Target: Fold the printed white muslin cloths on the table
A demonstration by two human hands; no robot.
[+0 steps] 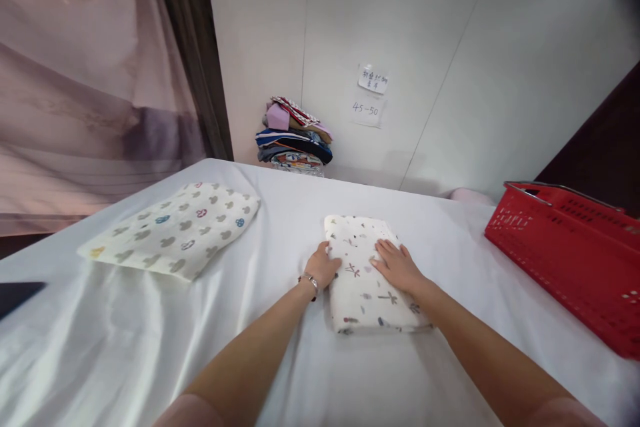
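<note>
In the head view, your folded white cloth lies in front of you on the white-covered worktop. Your left hand cups its left edge, seemingly to keep that side straight; whether it pinches, you cannot tell. Your right hand spreads flat on top, likely steadying the layers. The mushroom-print cloth sits well apart, leftward, perhaps to avoid tangling.

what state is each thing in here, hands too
palm-tree cloth: folded, lying flat
left hand: at that cloth's left edge, thumb on top
right hand: palm down on it
mushroom-print cloth: lying flat
red basket: upright
clothes pile: stacked
white tablecloth: wrinkled
paper notes: stuck on wall
pink drape: hanging
</note>
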